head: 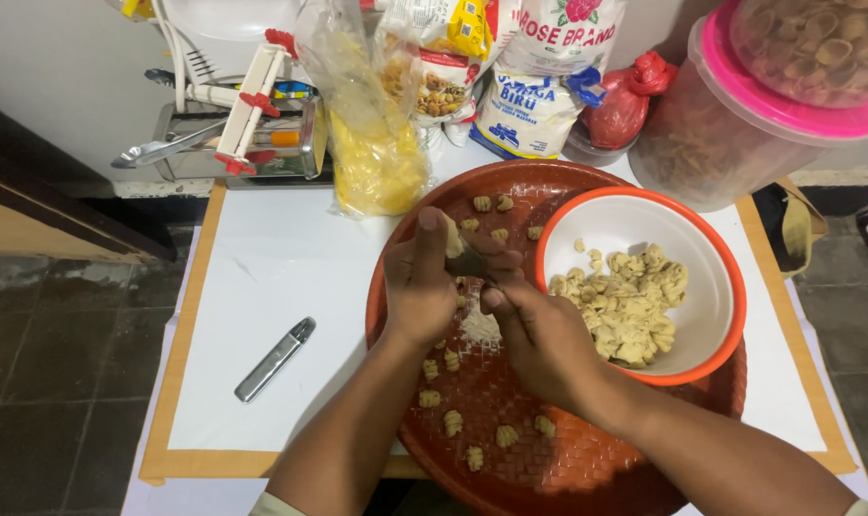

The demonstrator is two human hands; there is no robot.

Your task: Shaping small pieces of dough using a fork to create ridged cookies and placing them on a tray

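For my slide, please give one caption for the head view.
Both hands, left hand and right hand, press dough over a red tray beside a bowl.

The round woven plastic tray (587, 468) is reddish-brown with a basket-weave pattern; the small ridged dough shells (452, 421) on it are pale tan with ribbed lines. The round plastic bowl (730, 287) is white inside with an orange rim, and its dough lumps (630, 306) are beige. The flat table cover (281, 277) is white with a tan border, the slim lighter (274, 359) silver-grey, the big clear tub's lid (788, 110) bright pink, the knotted plastic bag (377, 162) yellow
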